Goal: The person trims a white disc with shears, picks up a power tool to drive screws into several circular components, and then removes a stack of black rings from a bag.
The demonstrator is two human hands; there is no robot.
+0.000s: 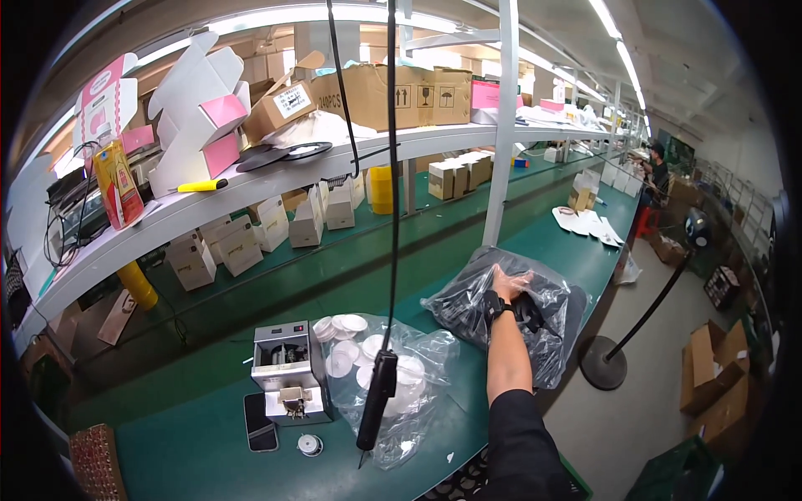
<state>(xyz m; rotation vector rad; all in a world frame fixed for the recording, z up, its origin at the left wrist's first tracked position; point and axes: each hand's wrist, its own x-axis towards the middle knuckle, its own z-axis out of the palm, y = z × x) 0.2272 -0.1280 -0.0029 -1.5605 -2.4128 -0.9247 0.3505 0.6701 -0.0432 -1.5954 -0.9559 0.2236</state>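
Observation:
My right hand (510, 282), with a black watch on its wrist, reaches into a large clear plastic bag (464, 288) on the bench's right side. Dark parts (528, 316) show through the film around it. Its fingers look apart, though plastic partly covers them, and I see nothing held. My left hand is out of view. Left of that bag lies another clear bag (439, 355) with several round white discs (341, 363). Beside it stands a small grey machine (288, 371) with an open top. A small round metal part (309, 445) sits in front of the machine.
A black electric screwdriver (378, 401) hangs on a cord over the disc bag. The phone (261, 423) lies by the machine. Above the green bench (200, 451) runs a shelf (334, 163) with cartons. A round-based stand (603, 363) and cardboard boxes (716, 376) are on the floor at right.

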